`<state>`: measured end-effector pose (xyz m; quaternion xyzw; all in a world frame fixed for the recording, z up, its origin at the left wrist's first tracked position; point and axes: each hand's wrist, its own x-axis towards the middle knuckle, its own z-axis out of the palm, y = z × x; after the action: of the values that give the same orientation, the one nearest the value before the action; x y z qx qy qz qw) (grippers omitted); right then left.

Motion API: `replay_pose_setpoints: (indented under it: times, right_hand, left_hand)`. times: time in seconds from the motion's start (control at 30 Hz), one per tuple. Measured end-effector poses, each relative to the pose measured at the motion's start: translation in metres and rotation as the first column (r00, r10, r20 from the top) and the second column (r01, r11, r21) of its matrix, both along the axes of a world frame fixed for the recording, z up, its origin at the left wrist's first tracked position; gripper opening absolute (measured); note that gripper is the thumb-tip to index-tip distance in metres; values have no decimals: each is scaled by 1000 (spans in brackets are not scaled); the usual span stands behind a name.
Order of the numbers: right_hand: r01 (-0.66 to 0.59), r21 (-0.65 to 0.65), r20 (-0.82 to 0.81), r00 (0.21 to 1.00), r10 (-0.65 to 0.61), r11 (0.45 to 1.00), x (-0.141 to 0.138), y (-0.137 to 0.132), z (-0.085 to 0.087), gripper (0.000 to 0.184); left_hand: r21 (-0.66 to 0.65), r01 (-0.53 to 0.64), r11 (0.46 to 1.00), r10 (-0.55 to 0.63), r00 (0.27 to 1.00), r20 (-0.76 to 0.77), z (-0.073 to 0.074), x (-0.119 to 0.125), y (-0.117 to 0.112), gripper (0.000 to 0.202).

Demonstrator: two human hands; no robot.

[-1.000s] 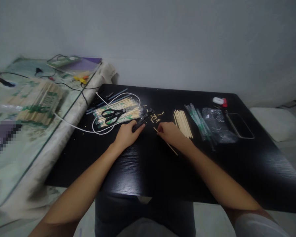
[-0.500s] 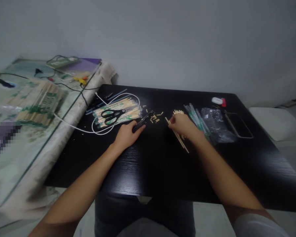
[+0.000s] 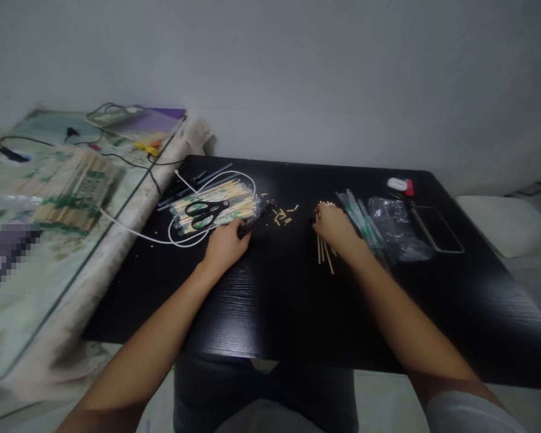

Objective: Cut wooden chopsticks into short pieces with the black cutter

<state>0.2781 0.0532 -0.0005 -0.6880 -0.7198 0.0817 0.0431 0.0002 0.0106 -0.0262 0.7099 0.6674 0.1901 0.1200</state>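
Observation:
My left hand [image 3: 228, 245] is closed round a black plier-like tool [image 3: 255, 219], whose jaws point away to the right; the grip hides most of its handles. On the right, my right hand [image 3: 336, 225] has its fingers curled together over a loose bundle of wooden chopsticks [image 3: 323, 249]. The chopsticks' ends show above and below the hand; which of them the fingers grip is partly hidden. Between the hands lie several short cut wooden pieces [image 3: 283, 215]. Beside the left hand, black-handled scissors [image 3: 202, 210] rest on wrapped chopsticks [image 3: 234, 191].
A white cable [image 3: 135, 231] loops round the wrapped chopsticks. Right of my right hand lie green-printed wrappers [image 3: 360, 213], a clear plastic bag [image 3: 388, 219] and a phone [image 3: 437, 230]. A white-and-red item [image 3: 400, 185] sits behind them. A glass-topped surface holds packed chopsticks [image 3: 79, 192].
My right hand has brought the pinched chopstick in against the bundle, and it no longer sticks out to the left. My left hand has shifted slightly left with the black tool.

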Motion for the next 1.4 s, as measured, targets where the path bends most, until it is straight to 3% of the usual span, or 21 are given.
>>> replay_pose_setpoints:
  times: [0.1,0.2,0.33,0.5,0.73,0.97,1.1,1.2,1.3,1.4]
  right_hand:
    - [-27,-31,-7,1000,27,999,-3,-3,3,28]
    - [-56,-104,11,998,58,993,-5,-5,6,21]
    - [-74,-177,12,997,78,981,-5,-7,8,22]
    - [-95,-146,3,995,96,985,-8,-8,10,21]
    - [-235,-100,-105,969,225,967,-23,-17,22,16]
    - [-528,-40,-251,827,503,849,-35,-30,18,12]
    - [-575,-45,-295,789,539,817,-38,-36,11,36]
    - [-584,-60,-268,790,551,809,-40,-38,9,46]
    - [-582,-92,-257,798,545,808,-42,-39,10,50]
    - [-568,-108,-252,809,530,816,-44,-41,12,49]
  left_hand:
    - [19,-71,997,72,996,-62,2,-7,4,27]
    - [31,-50,998,52,995,-80,6,-8,4,32]
    - [8,131,991,-130,989,-74,11,-1,-4,32]
    - [6,392,920,-385,907,-170,12,9,-14,31]
    - [-24,477,879,-471,857,-209,10,15,-20,42]
    - [21,426,905,-399,862,-314,-1,29,-32,44]
    - [31,441,897,-417,867,-273,-3,31,-34,43]
    - [27,411,911,-397,894,-206,3,21,-24,47]
    - [35,197,980,-182,950,-252,15,-2,-3,44]
    - [44,-16,999,32,923,-383,28,-33,21,37]
